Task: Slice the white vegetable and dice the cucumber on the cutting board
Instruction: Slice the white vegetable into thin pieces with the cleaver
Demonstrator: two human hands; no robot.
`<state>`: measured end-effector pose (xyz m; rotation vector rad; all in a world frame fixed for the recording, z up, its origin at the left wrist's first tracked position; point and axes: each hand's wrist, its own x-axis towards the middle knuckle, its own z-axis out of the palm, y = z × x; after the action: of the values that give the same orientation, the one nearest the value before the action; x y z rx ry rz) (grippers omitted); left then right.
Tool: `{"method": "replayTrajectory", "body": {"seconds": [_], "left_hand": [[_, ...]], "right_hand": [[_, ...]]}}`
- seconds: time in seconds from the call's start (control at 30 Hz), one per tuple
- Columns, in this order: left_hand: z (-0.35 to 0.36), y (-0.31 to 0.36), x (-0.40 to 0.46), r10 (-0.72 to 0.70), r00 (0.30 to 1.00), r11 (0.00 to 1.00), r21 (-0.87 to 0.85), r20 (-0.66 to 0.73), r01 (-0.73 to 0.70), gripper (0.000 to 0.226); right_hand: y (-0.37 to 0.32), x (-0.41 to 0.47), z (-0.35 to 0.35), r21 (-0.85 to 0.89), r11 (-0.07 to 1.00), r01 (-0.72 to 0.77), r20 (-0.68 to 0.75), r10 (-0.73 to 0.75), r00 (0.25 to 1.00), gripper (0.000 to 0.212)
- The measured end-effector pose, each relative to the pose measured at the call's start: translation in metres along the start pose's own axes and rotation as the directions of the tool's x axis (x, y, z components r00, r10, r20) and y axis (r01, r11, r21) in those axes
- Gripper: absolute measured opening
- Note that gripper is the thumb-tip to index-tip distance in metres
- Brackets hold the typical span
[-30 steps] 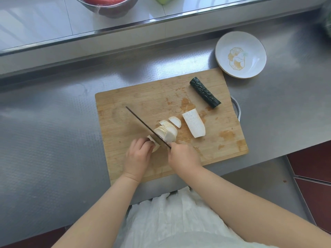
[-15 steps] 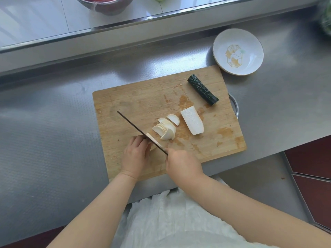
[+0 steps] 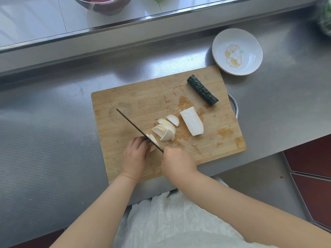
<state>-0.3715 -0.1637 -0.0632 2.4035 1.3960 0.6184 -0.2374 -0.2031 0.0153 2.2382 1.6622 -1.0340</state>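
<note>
- Your right hand [image 3: 176,161] is nearest you, at the board's near edge, fingers curled round the knife handle, which the hand hides.
- Your left hand [image 3: 135,154] sits just beside it, to its left, fingertips curled down on the white stub [image 3: 152,140] being cut.
- The knife [image 3: 138,130] runs from your right hand away to the left, its dark spine up; the blade stands against the stub, right at your left fingertips.
- Just past the blade, on its right side, cut slices [image 3: 165,130] lie fanned and overlapping, with one loose slice at their far end.
- Right of the slices lies the uncut white half [image 3: 192,123], flat face up, apart from both hands.
- Farther off, near the board's far right corner, the cucumber [image 3: 202,90] lies whole and at a slant, well apart from your hands.
- All of this rests on the wooden board [image 3: 125,102], which lies on the steel bench [image 3: 53,131].
- Beyond the board's far right corner a white dish [image 3: 237,51] stands on the bench, just beside the board.
- At the far edge a metal bowl [image 3: 102,5] sits on the raised ledge, cut off by the frame.
</note>
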Motion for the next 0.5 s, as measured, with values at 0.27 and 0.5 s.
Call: {"method": "replayTrajectory", "body": {"seconds": [0.27, 0.5], "left_hand": [[-0.002, 0.001, 0.002, 0.029, 1.0, 1.0, -0.007, -0.008, -0.029, 0.026], [-0.002, 0.0, 0.0, 0.003, 1.0, 0.999, -0.033, 0.029, -0.002, 0.023]], "right_hand": [[-0.002, 0.008, 0.003, 0.001, 1.0, -0.009, -0.002, 0.009, 1.0, 0.023], [-0.002, 0.02, 0.011, 0.006, 0.999, -0.052, 0.02, 0.052, 0.998, 0.017]]}}
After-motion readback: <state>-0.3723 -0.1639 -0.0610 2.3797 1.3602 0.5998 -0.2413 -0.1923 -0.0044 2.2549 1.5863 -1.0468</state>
